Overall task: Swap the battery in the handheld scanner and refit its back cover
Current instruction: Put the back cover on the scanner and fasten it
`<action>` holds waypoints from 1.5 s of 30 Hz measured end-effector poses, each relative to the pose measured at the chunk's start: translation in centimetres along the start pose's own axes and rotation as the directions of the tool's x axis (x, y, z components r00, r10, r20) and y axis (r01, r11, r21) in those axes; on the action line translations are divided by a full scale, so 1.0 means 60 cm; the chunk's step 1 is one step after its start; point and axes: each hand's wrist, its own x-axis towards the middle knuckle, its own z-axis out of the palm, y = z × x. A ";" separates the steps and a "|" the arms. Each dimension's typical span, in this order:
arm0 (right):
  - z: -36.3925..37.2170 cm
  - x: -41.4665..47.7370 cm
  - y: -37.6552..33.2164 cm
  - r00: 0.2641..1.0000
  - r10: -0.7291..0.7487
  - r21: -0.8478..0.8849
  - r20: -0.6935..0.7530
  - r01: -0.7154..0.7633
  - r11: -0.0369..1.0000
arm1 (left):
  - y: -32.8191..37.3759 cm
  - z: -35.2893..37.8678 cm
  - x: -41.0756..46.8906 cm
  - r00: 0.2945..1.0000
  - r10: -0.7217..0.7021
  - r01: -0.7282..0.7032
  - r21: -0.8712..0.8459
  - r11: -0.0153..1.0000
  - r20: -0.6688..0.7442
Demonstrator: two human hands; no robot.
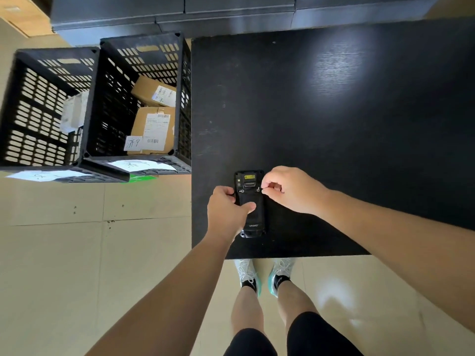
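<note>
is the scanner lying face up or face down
Face down: the scanner lies flat on the table, its back showing two latches, with no screen or keys visible.

Left hand (pixel 227 210) covers the left edge and part of the mid-back of the scanner (pixel 249 201); the thumb lies across the back cover (pixel 253 215), so the seam there is hidden. Right hand (pixel 289 190) curls at the scanner's upper right corner; fingertips pinch at something too small to identify beside the right latch (pixel 257 190). Yellow label (pixel 248 177) near the scanner's top is illegible. Text on the parcel labels in the near crate (pixel 144 98) is too small to read. Far-left crate (pixel 46 109) is cut by the frame edge. Table (pixel 334 124) runs off the right edge.
</note>
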 end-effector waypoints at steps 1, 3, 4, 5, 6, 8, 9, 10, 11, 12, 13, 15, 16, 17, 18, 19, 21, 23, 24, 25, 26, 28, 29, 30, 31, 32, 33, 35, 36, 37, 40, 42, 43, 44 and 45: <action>-0.002 0.007 0.001 0.999 -0.042 -0.033 0.020 0.043 0.999 | 0.000 0.001 -0.001 1.000 0.012 -0.012 0.015 1.000 -0.017; -0.008 0.020 0.003 0.992 -0.110 -0.091 0.057 0.115 0.989 | -0.001 0.003 -0.003 0.998 0.030 -0.029 0.032 0.999 -0.047; -0.011 0.025 0.003 0.987 -0.139 -0.115 0.079 0.148 0.982 | -0.001 0.003 -0.003 0.998 0.032 -0.031 0.032 0.999 -0.056; -0.013 0.030 0.005 0.981 -0.165 -0.136 0.102 0.178 0.975 | 0.000 0.003 -0.003 0.998 0.028 -0.026 0.030 0.999 -0.060; -0.015 0.033 0.007 0.975 -0.188 -0.153 0.121 0.206 0.967 | 0.000 0.003 -0.002 0.998 0.021 -0.020 0.027 0.999 -0.063; -0.018 0.039 0.009 0.960 -0.234 -0.180 0.154 0.261 0.949 | -0.001 0.004 -0.001 0.998 0.008 -0.006 0.023 1.000 -0.064; -0.019 0.041 0.009 0.952 -0.252 -0.191 0.175 0.283 0.940 | -0.002 0.004 -0.001 0.998 0.004 -0.002 0.023 1.000 -0.065; -0.021 0.044 0.009 0.945 -0.263 -0.198 0.195 0.300 0.933 | -0.003 0.005 -0.001 0.998 0.003 -0.002 0.023 1.000 -0.066; -0.022 0.046 0.009 0.939 -0.273 -0.203 0.211 0.315 0.927 | -0.003 0.004 -0.001 0.998 0.004 -0.003 0.021 1.000 -0.069; -0.023 0.049 0.010 0.934 -0.282 -0.207 0.221 0.327 0.922 | -0.002 0.004 -0.002 0.997 0.005 -0.004 0.016 1.000 -0.072; -0.023 0.051 0.011 0.930 -0.290 -0.208 0.227 0.337 0.918 | -0.002 0.004 -0.002 0.997 0.004 -0.003 0.012 1.000 -0.073; -0.021 0.053 0.014 0.925 -0.303 -0.209 0.229 0.351 0.913 | -0.003 0.004 -0.003 0.997 -0.001 0.002 0.007 1.000 -0.075; -0.019 0.053 0.016 0.924 -0.309 -0.209 0.224 0.356 0.911 | -0.003 0.004 -0.003 0.997 -0.006 0.006 0.004 1.000 -0.074; -0.017 0.053 0.018 0.925 -0.315 -0.209 0.214 0.358 0.910 | -0.003 0.004 -0.004 0.997 -0.011 0.011 0.000 1.000 -0.073; -0.015 0.053 0.020 0.926 -0.320 -0.207 0.201 0.359 0.910 | -0.003 0.005 -0.004 0.997 -0.015 0.015 -0.003 1.000 -0.075; -0.013 0.052 0.022 0.928 -0.323 -0.204 0.188 0.359 0.911 | -0.004 0.006 -0.005 0.997 -0.018 0.018 -0.005 1.000 -0.078; -0.008 0.050 0.023 0.931 -0.328 -0.189 0.163 0.356 0.915 | -0.003 0.006 -0.008 0.996 -0.026 0.025 -0.013 1.000 -0.085; -0.002 0.046 0.023 0.939 -0.323 -0.181 0.118 0.340 0.923 | -0.001 0.006 -0.012 0.995 -0.032 0.030 -0.022 0.999 -0.092; 0.001 0.043 0.023 0.943 -0.319 -0.183 0.092 0.331 0.926 | 0.000 0.006 -0.014 0.995 -0.035 0.032 -0.024 0.999 -0.097; 0.004 0.041 0.022 0.945 -0.318 -0.186 0.071 0.326 0.927 | 0.002 0.007 -0.015 0.994 -0.036 0.034 -0.023 0.999 -0.102; 0.006 0.039 0.020 0.945 -0.321 -0.190 0.059 0.327 0.926 | 0.003 0.008 -0.017 0.994 -0.036 0.035 -0.019 0.999 -0.107; 0.008 0.035 0.018 0.944 -0.326 -0.209 0.052 0.329 0.921 | 0.004 0.010 -0.019 0.992 -0.040 0.040 -0.006 0.999 -0.118; 0.010 0.034 0.017 0.945 -0.324 -0.223 0.049 0.326 0.919 | 0.004 0.011 -0.020 0.992 -0.042 0.042 -0.001 0.999 -0.123; 0.011 0.033 0.017 0.946 -0.321 -0.232 0.040 0.321 0.918 | 0.005 0.012 -0.021 0.991 -0.043 0.044 0.006 0.999 -0.125; 0.013 0.032 0.017 0.950 -0.310 -0.233 0.028 0.308 0.922 | 0.005 0.012 -0.021 0.991 -0.044 0.046 0.012 0.999 -0.126; 0.016 0.030 0.017 0.956 -0.293 -0.229 0.017 0.289 0.930 | 0.005 0.012 -0.020 0.991 -0.046 0.048 0.017 0.999 -0.124; 0.020 0.029 0.017 0.963 -0.271 -0.223 0.007 0.265 0.938 | 0.004 0.012 -0.020 0.991 -0.047 0.050 0.019 0.999 -0.122; 0.026 0.024 0.015 0.975 -0.223 -0.204 -0.009 0.216 0.955 | 0.004 0.012 -0.019 0.992 -0.050 0.053 0.018 0.998 -0.120; 0.027 0.022 0.014 0.981 -0.194 -0.191 -0.011 0.188 0.963 | 0.005 0.013 -0.020 0.991 -0.053 0.055 0.015 0.998 -0.121; 0.028 0.020 0.012 0.986 -0.165 -0.175 -0.013 0.161 0.971 | 0.005 0.013 -0.020 0.991 -0.056 0.058 0.011 0.998 -0.123; 0.028 0.015 0.006 0.995 -0.097 -0.131 -0.017 0.094 0.987 | 0.006 0.013 -0.021 0.991 -0.063 0.064 -0.002 0.998 -0.121; 0.028 0.012 0.002 0.998 -0.065 -0.109 -0.017 0.063 0.992 | 0.006 0.014 -0.021 0.990 -0.067 0.067 -0.004 0.998 -0.122; 0.030 0.010 -0.001 0.999 -0.048 -0.095 -0.019 0.046 0.994 | 0.006 0.014 -0.021 0.990 -0.071 0.071 -0.005 0.997 -0.124; 0.031 0.008 -0.004 0.999 -0.032 -0.084 -0.023 0.030 0.996 | 0.006 0.015 -0.021 0.990 -0.074 0.073 -0.007 0.997 -0.124; 0.034 0.006 -0.006 0.999 -0.014 -0.076 -0.031 0.012 0.997 | 0.006 0.015 -0.022 0.990 -0.073 0.073 -0.009 0.997 -0.124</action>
